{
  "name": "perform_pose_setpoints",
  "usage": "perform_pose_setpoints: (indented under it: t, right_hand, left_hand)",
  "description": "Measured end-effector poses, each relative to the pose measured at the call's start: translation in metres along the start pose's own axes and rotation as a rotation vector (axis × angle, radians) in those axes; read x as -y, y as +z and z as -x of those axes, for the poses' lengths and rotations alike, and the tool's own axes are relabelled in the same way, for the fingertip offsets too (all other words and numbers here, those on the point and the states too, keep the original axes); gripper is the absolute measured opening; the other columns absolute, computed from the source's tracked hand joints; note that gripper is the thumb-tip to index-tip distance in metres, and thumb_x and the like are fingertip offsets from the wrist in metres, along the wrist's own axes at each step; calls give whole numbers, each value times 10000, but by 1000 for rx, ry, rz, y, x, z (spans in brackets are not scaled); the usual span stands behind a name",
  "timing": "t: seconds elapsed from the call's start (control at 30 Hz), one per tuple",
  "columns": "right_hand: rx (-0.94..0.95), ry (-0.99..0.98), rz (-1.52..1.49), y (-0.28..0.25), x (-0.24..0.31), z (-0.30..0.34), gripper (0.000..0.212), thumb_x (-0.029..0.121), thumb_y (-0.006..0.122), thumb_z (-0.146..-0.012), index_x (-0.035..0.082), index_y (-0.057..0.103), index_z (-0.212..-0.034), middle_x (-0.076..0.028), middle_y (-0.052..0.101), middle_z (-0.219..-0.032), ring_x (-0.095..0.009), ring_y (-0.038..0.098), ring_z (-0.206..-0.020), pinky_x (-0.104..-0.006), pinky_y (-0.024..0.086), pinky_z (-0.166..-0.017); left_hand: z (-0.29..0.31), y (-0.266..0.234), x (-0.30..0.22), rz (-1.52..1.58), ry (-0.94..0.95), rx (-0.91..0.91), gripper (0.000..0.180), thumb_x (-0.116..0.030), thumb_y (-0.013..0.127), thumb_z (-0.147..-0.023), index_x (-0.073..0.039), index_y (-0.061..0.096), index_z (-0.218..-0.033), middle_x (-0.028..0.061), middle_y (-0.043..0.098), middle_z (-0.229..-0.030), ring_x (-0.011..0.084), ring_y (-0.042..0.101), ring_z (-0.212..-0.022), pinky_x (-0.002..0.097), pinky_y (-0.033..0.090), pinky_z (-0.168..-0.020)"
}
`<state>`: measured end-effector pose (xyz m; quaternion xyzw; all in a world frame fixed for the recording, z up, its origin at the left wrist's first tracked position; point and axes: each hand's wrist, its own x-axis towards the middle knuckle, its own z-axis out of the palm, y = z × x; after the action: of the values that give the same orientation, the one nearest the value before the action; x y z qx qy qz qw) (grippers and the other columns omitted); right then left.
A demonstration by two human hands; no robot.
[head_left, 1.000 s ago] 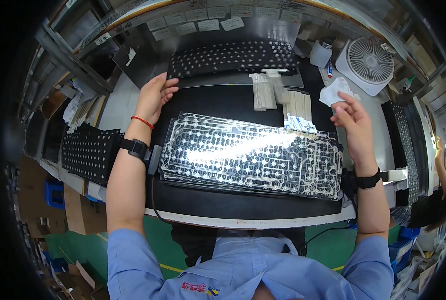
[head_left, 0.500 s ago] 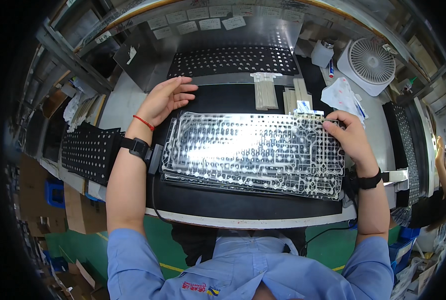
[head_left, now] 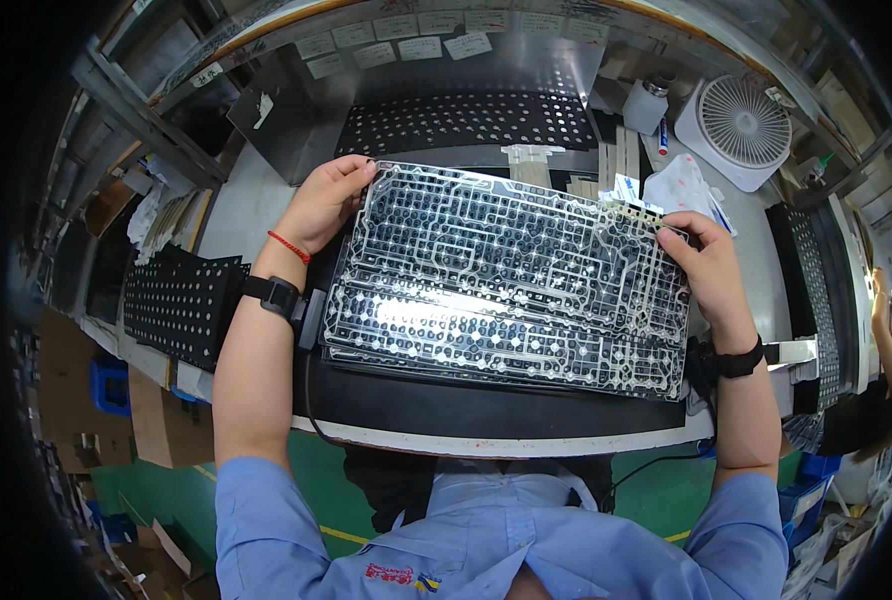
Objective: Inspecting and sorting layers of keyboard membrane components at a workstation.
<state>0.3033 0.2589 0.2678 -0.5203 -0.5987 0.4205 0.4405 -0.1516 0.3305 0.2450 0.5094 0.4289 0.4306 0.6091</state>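
A clear keyboard membrane sheet [head_left: 496,235] with silver traces is lifted at its far side, tilted across the stack of similar sheets [head_left: 486,350] beneath it. My left hand [head_left: 321,205] pinches the sheet's far left corner between thumb and fingers. At the far right corner, my right hand [head_left: 711,270] grips the edge, thumb on top. A small white-and-blue tab [head_left: 626,190] sticks up beyond the far edge near my right hand. The stack lies on a black mat [head_left: 466,405], and the lifted sheet hides much of it.
Pale strips [head_left: 531,170] lie just behind the sheet. Further back is a black perforated sheet [head_left: 466,122]. A white fan [head_left: 744,120], a bottle [head_left: 646,105] and a marker [head_left: 663,137] stand back right. More perforated black sheets [head_left: 181,310] sit at the left.
My left hand has closed on the sheet's far left corner. The sheet's far edge has risen and shifted away from me, uncovering the sheets underneath. My right hand has barely moved.
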Motion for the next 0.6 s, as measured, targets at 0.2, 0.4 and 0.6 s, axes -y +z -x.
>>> perform_pose_setpoints:
  t: [0.2,0.4,0.6]
  right_hand:
    - [-87,-55,30,2,3,1,166,99,666,-883,-10,662,-1008,7,638,-873,-39,556,-779,-201,441,-710]
    - [-137,32,-194,5,5,-2,185,144,594,-946,-3,645,-1046,23,633,-859,-33,548,-775,-195,423,-733]
    - [-94,-31,-190,-5,-11,-7,184,181,557,-972,24,650,-989,55,596,-791,-19,470,-681,-190,369,-650]
  left_hand:
    - [2,2,-5,-20,-39,13,218,-232,580,-965,-58,627,-1088,-36,653,-892,27,555,-713,173,437,-638]
    - [-1,1,-1,45,54,-135,193,-173,575,-963,-25,612,-1081,4,663,-945,61,616,-808,212,498,-733]
    - [-5,-1,1,132,66,-179,177,-192,554,-974,-52,611,-1066,-11,656,-909,52,594,-758,197,470,-675]
